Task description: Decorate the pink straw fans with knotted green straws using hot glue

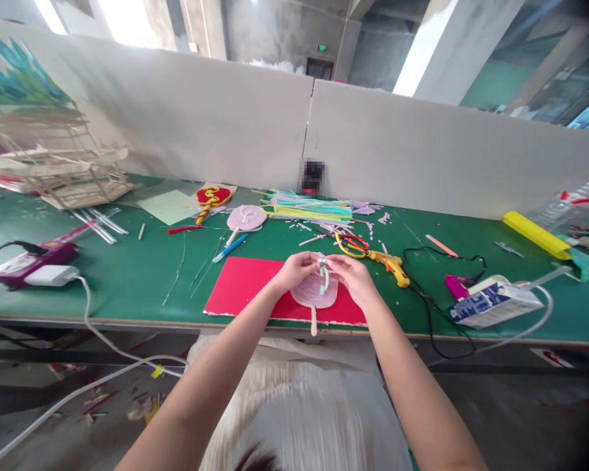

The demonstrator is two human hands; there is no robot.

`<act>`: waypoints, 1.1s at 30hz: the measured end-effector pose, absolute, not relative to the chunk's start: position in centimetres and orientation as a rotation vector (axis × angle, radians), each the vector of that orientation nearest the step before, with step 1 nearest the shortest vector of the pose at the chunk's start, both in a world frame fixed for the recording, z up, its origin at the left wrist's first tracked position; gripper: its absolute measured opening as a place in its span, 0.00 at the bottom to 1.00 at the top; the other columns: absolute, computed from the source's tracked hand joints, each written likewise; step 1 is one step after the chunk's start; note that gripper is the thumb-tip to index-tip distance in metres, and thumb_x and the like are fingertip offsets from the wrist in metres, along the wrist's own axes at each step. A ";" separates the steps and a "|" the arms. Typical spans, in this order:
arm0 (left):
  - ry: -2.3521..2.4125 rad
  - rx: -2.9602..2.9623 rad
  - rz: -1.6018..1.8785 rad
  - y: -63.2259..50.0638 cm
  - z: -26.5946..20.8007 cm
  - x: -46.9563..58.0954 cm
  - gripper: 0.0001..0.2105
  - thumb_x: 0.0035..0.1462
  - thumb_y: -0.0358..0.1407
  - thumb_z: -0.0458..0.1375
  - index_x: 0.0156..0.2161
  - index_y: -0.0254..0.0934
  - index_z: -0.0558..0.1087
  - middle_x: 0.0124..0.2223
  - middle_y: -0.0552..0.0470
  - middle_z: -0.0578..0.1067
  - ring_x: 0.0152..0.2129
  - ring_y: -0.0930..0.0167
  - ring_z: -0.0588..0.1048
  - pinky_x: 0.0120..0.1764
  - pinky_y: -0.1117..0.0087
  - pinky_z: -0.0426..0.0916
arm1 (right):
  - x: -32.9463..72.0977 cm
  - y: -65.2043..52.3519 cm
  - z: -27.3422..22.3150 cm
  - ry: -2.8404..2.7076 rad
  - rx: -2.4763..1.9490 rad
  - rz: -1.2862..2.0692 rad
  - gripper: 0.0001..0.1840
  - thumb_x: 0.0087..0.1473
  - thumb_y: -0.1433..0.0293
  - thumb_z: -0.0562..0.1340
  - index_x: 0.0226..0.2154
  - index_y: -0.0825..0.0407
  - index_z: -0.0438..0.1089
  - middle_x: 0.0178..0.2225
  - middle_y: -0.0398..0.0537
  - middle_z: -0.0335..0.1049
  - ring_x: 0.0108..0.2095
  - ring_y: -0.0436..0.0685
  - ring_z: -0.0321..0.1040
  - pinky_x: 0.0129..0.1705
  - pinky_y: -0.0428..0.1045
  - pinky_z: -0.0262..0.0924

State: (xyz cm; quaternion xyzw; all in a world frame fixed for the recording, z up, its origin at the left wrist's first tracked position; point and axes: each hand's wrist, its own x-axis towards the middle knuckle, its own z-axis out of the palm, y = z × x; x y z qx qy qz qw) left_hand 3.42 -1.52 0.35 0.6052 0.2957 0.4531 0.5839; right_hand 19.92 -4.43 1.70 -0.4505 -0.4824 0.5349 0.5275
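My left hand (297, 271) and my right hand (357, 280) meet in front of me, fingertips pinched together. Between them they hold a curled mint-green fuzzy strip (325, 281), which looks like a pipe cleaner; its top is partly hidden by the fingers. Beneath it, a round lilac fan (304, 297) with a pale handle lies on a red board (245, 281), the handle pointing toward me and past the board's near edge. Both hands are just above the fan's upper half; whether they touch it I cannot tell.
Behind the board lie pipe cleaners (314, 210), scissors (353, 244) and a yellow glue gun (391, 265) with a black cord. Further left are another lilac fan (248, 218), a blue pen (230, 248), a red-and-yellow fan (213, 196) and a purple power strip (34, 263). A box (495, 303) stands right.
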 end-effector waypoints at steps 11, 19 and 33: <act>0.832 1.307 1.212 -0.5 -0.9 3.2 0.13 0.44 0.38 0.63 0.31 0.32 0.68 0.26 0.52 0.75 0.24 0.73 0.75 0.30 0.72 0.68 | 16.8 -2.6 0.7 -1.109 -1.089 1.101 0.16 0.36 0.60 0.68 0.27 0.53 0.71 0.26 0.44 0.72 0.25 0.50 0.67 0.30 0.47 0.63; 0.888 1.387 1.215 -0.1 -1.2 2.6 0.10 0.45 0.36 0.62 0.32 0.32 0.68 0.26 0.52 0.75 0.25 0.73 0.75 0.32 0.72 0.68 | 16.4 -2.2 -0.7 -1.172 -1.078 1.061 0.13 0.42 0.59 0.64 0.26 0.52 0.69 0.22 0.41 0.69 0.24 0.48 0.65 0.28 0.45 0.61; 0.959 1.561 1.200 -0.3 -0.9 1.9 0.08 0.50 0.38 0.56 0.29 0.33 0.69 0.24 0.55 0.71 0.22 0.75 0.69 0.28 0.75 0.62 | 16.4 -1.8 -1.4 -1.255 -1.072 1.018 0.15 0.43 0.56 0.63 0.26 0.51 0.68 0.23 0.42 0.68 0.24 0.50 0.66 0.29 0.46 0.64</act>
